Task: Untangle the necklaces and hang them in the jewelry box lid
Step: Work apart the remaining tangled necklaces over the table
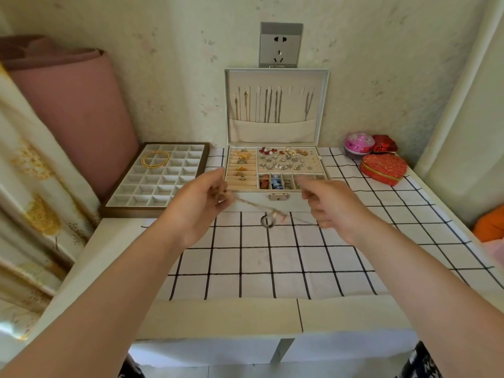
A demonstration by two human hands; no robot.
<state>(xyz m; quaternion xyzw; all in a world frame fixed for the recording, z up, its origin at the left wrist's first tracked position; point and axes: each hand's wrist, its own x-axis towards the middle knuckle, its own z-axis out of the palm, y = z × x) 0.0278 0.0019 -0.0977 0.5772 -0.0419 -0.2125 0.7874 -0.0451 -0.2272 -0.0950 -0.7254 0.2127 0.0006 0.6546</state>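
The left hand (196, 203) and right hand (335, 211) each pinch an end of a blurred necklace (253, 207) stretched above the counter (272, 268), seemingly untangled, so next comes lifting it onto a spare hook in the jewelry box lid (324, 110).

No legible text; white print on dark cloth (421, 362), bottom right, unreadable.
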